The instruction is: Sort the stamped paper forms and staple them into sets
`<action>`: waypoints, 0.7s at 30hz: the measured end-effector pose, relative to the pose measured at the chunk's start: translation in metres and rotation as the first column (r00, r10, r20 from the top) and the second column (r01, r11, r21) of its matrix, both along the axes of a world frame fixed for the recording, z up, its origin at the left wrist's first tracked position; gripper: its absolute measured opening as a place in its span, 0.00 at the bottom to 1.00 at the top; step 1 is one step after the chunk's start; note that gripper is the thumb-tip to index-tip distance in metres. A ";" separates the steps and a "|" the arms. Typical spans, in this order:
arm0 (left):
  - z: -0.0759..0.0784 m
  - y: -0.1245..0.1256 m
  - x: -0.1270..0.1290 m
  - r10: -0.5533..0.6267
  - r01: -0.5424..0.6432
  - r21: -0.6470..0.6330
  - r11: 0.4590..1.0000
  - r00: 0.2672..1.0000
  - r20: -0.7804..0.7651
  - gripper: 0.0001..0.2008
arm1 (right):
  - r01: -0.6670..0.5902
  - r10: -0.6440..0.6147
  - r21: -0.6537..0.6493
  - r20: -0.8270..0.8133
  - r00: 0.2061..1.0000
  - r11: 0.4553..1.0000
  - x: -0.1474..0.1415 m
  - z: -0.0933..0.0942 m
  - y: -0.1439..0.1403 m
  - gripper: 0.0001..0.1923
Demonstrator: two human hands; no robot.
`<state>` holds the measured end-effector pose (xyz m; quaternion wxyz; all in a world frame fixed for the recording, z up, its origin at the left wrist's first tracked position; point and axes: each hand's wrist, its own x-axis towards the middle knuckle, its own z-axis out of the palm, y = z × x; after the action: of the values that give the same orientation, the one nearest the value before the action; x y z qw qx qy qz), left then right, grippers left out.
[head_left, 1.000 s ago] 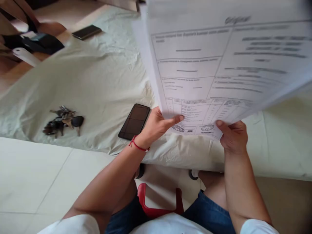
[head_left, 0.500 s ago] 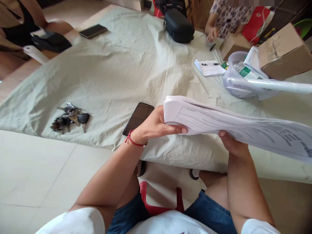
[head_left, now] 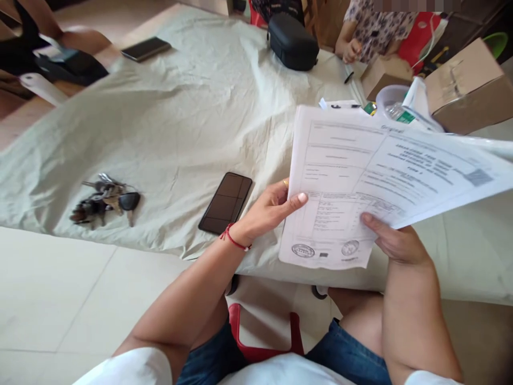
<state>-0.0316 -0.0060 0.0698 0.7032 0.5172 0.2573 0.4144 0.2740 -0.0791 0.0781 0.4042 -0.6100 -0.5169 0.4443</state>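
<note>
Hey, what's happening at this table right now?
A seated person holds a stack of printed forms in both hands, the left hand at its left edge and the right hand under its lower right. On the cloth-covered table lie a dark phone and a bunch of keys. Another person's hand rests at the far end.

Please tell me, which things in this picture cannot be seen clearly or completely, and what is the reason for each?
All in the head view:
- Printed text on the papers: too small and blurred to read.
- Fingers of the left hand and right hand: partly hidden behind the papers.
- Notepad and plastic container: mostly covered by the papers.
- Other person: cut off by the top edge.
- Cardboard box: cut off by the right edge.
</note>
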 end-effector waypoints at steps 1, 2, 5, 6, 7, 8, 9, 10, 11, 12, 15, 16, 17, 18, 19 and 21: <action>-0.004 0.001 0.002 0.028 -0.028 -0.027 0.999 0.999 0.019 0.24 | -0.026 0.023 -0.058 -0.041 0.999 0.998 0.002 0.000 -0.001 0.29; -0.008 0.003 0.004 0.046 -0.044 -0.085 0.995 0.999 0.018 0.25 | -0.067 0.059 -0.118 -0.068 0.996 0.991 0.004 -0.001 -0.002 0.29; -0.023 0.003 0.013 0.066 -0.066 -0.296 0.953 0.998 -0.011 0.27 | -0.141 0.123 -0.235 -0.090 0.988 0.962 0.011 -0.009 0.001 0.28; -0.029 0.002 0.017 0.063 -0.067 -0.350 0.934 0.998 -0.022 0.28 | -0.116 0.097 -0.239 -0.091 0.991 0.964 0.013 -0.013 0.003 0.27; -0.034 0.001 0.020 0.038 -0.050 -0.404 0.913 0.999 -0.038 0.28 | -0.067 0.047 -0.227 -0.093 0.995 0.972 0.014 -0.017 0.007 0.26; -0.038 -0.001 0.023 -0.006 -0.019 -0.448 0.894 0.999 -0.054 0.29 | -0.001 -0.019 -0.205 -0.097 0.995 0.979 0.015 -0.020 0.010 0.25; -0.043 -0.003 0.025 -0.050 0.013 -0.480 0.877 0.997 -0.065 0.30 | 0.060 -0.081 -0.192 -0.101 0.992 0.979 0.015 -0.023 0.014 0.26; -0.046 -0.005 0.027 -0.083 0.035 -0.497 0.867 0.994 -0.074 0.30 | 0.103 -0.125 -0.194 -0.105 0.987 0.976 0.014 -0.026 0.018 0.27; -0.049 -0.006 0.029 -0.098 0.042 -0.505 0.862 0.992 -0.084 0.31 | 0.124 -0.148 -0.209 -0.107 0.983 0.970 0.013 -0.029 0.021 0.28; -0.052 -0.007 0.031 -0.091 0.032 -0.505 0.862 0.992 -0.092 0.32 | 0.127 -0.155 -0.236 -0.107 0.982 0.964 0.013 -0.030 0.023 0.30; -0.057 -0.007 0.034 0.044 -0.088 -0.482 0.872 0.994 -0.101 0.32 | 0.075 -0.114 -0.325 -0.103 0.988 0.943 0.012 -0.031 0.025 0.31; -0.059 -0.006 0.035 0.106 -0.141 -0.470 0.871 0.989 -0.099 0.31 | 0.043 -0.080 -0.354 -0.090 0.993 0.934 0.014 -0.031 0.025 0.31; -0.061 -0.005 0.036 0.161 -0.189 -0.459 0.868 0.982 -0.101 0.31 | 0.005 -0.035 -0.388 -0.071 0.997 0.922 0.016 -0.031 0.024 0.32; -0.062 -0.004 0.036 0.205 -0.231 -0.446 0.865 0.973 -0.107 0.30 | -0.034 0.017 -0.421 -0.046 0.999 0.907 0.018 -0.031 0.024 0.32; -0.064 -0.004 0.037 0.232 -0.260 -0.435 0.862 0.966 -0.117 0.29 | -0.058 0.062 -0.438 -0.006 0.998 0.897 0.021 -0.031 0.024 0.32; -0.065 -0.004 0.039 0.245 -0.281 -0.419 0.863 0.960 -0.138 0.27 | 0.006 0.059 -0.369 0.165 0.985 0.930 0.025 -0.033 0.026 0.29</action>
<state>0.0077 -0.0104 0.0049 0.7267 0.3234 0.4393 0.4175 0.2989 -0.0530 0.0452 0.2304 -0.7040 -0.4659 0.4840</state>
